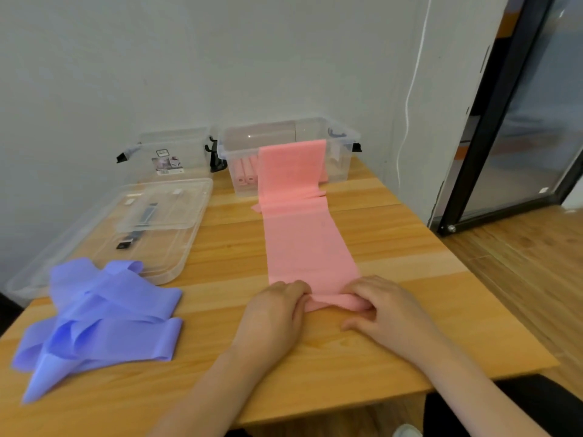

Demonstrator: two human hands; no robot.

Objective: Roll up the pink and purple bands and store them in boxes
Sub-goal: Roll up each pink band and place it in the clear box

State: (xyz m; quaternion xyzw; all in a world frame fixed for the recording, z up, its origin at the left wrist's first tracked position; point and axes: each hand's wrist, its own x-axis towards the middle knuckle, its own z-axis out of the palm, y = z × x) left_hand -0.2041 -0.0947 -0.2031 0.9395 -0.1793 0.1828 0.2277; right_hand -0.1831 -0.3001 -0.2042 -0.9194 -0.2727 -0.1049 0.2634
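Both hands (pixel 274 307) (pixel 385 305) grip the pink band's (pixel 303 234) rolled near end.

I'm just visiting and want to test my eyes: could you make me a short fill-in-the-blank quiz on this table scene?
1. Both hands, left hand and right hand, are rolling the near end of the ____ band.
2. Its far end hangs over the rim of a clear ____.
3. The loose purple bands lie to the person's ____.

Missing words: pink; box; left
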